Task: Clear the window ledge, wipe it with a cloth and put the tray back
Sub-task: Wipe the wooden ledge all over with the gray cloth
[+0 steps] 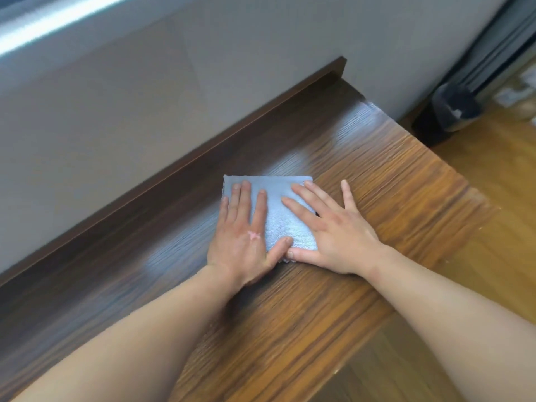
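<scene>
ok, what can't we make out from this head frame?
- The tray: nowhere in the head view; the ledge runs off the left and bottom edges.
- The cloth: partly covered by the left hand and right hand; its underside is hidden.
- The bin, upper right: blurred, contents unreadable.
- The window, top left: glare, cut off by the top edge.

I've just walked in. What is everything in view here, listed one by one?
cloth: one, light blue, folded flat on the ledge under both hands
ledge: one, brown wood grain, along the wall
wall: one, grey, behind the ledge
bin: one, black, on the floor past the ledge's far end
floor: one, light brown wood, right of the ledge
curtain: one, dark grey, upper right
left hand: one, flat on the cloth
right hand: one, flat, fingers spread, partly on cloth, partly on ledge
</scene>
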A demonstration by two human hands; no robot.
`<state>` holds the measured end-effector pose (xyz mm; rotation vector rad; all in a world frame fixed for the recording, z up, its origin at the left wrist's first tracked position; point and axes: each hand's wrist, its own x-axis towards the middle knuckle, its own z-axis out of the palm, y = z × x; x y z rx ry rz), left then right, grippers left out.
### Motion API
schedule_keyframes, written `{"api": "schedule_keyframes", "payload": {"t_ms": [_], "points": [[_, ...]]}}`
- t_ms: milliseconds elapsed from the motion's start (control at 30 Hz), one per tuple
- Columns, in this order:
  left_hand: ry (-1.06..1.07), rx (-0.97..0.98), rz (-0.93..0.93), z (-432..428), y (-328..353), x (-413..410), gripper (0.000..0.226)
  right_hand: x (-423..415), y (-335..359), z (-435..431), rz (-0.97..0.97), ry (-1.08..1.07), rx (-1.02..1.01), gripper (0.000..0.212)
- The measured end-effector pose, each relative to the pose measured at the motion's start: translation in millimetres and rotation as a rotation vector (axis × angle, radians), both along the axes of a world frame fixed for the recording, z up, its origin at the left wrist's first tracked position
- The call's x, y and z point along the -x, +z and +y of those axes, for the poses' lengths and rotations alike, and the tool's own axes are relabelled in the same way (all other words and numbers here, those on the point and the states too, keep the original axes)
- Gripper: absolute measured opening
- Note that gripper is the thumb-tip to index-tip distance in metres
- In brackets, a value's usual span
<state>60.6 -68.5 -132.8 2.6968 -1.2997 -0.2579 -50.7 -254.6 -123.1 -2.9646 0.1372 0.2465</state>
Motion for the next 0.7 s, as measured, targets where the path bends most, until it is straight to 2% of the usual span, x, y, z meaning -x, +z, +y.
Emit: {"api": "schedule_keyframes", "payload": {"t_ms": [400,700], "points": [[-0.262,-0.036,-0.015,-195.5,2.9,-11.2,0.105,34.6,-1.2,-156.4,0.003,-0.284,0.027,0.099],[-0.484,-0.055,-0.040,-266.7,2.9,-4.3,0.105,72.1,-3.2,-188.3,-0.003,-0.487,0.000,0.097]]}}
